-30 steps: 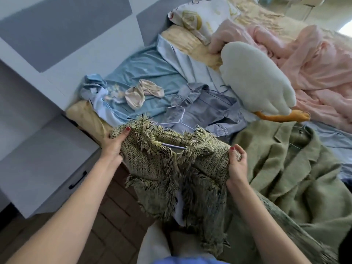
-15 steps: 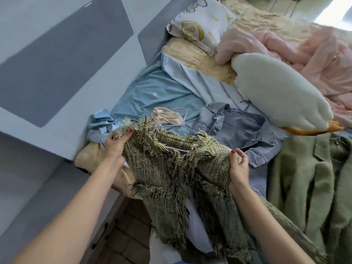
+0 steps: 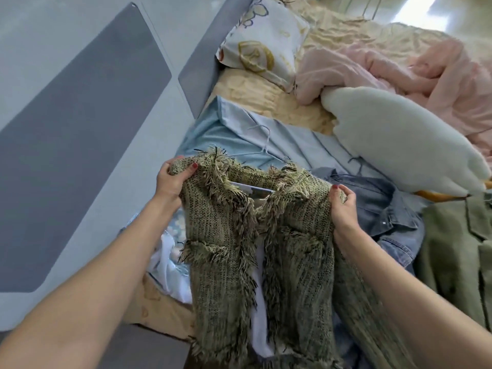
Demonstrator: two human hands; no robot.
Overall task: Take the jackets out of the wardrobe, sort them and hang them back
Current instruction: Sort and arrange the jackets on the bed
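I hold up a green tweed jacket [image 3: 221,235] with fringed edges, front open, above the bed's edge. My left hand [image 3: 173,179] grips its left shoulder and my right hand [image 3: 343,206] pinches its right shoulder. A white hanger [image 3: 253,187] sits inside the jacket at the neck, its bar showing. A blue denim jacket [image 3: 383,209] lies on the bed behind my right hand. An olive wool coat [image 3: 458,249] lies at the right edge. A light blue garment [image 3: 213,134] is spread further back with a white wire hanger [image 3: 263,145] on it.
A white plush pillow [image 3: 399,139] lies on the bed at the right, a pink blanket [image 3: 399,67] behind it, and a flower-print pillow [image 3: 263,41] at the head. A grey-panelled wall [image 3: 80,115] runs along the left. White cloth [image 3: 167,265] lies under the jacket.
Both hands have lifted the tweed jacket higher and spread its shoulders apart, so it hangs flatter. My view has swung left and up along the bed.
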